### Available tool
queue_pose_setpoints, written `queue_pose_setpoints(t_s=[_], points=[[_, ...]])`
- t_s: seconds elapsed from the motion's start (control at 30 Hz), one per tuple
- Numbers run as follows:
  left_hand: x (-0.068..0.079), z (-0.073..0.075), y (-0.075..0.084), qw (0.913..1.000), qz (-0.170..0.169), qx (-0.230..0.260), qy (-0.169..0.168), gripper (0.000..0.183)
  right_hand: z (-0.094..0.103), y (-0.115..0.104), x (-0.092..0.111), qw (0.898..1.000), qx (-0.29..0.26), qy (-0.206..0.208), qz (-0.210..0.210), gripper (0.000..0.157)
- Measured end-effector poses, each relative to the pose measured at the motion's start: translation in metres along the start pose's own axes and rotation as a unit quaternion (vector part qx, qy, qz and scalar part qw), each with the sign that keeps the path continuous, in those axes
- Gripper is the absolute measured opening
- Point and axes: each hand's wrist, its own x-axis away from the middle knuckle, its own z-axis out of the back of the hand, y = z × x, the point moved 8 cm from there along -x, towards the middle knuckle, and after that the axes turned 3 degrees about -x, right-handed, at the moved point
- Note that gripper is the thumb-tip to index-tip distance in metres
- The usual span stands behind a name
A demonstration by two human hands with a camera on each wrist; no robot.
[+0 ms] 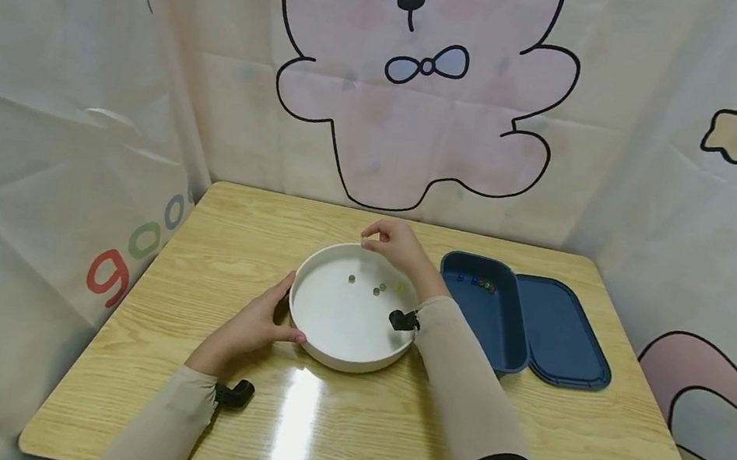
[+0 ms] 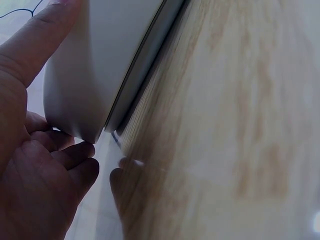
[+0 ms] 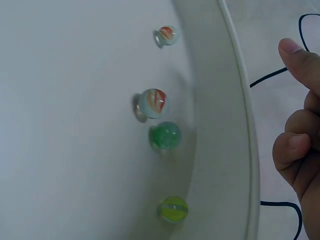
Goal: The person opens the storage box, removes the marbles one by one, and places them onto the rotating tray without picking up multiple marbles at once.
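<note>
A round white dish [image 1: 349,314] stands on the table, with several glass marbles inside along one side. The right wrist view shows a green marble [image 3: 166,135], a yellow-green marble [image 3: 173,209] and two clear ones with orange-red swirls [image 3: 153,103]. My left hand [image 1: 256,324] grips the dish's left side, thumb [image 2: 37,42] against its wall and fingers curled by its lower edge. Over the far rim hangs my right hand [image 1: 398,246], its fingers [image 3: 300,120] loosely bent and nothing visible between them.
Right of the dish is a deep blue container [image 1: 497,319] with several marbles [image 1: 477,282] at its far end. A flat blue lid [image 1: 562,332] lies beside it on the wooden table [image 1: 591,458]. Printed curtains [image 1: 219,83] enclose the table's back and sides.
</note>
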Motion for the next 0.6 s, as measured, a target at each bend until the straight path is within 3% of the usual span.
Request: queue_pose_setpoints(t_s=[0.17, 0.6], points=[[0.0005, 0.0001, 0.0005, 1.0, 0.002, 0.003, 0.0, 0.134, -0.007, 0.0042, 0.0003, 1.0, 0.02, -0.011, -0.022, 0.025], [0.0, 0.0004, 0.0016, 0.9999, 0.003, -0.011, 0.005, 0.132, -0.0078, 0.009, 0.0024, 0.998, 0.051, -0.007, -0.043, 0.024]])
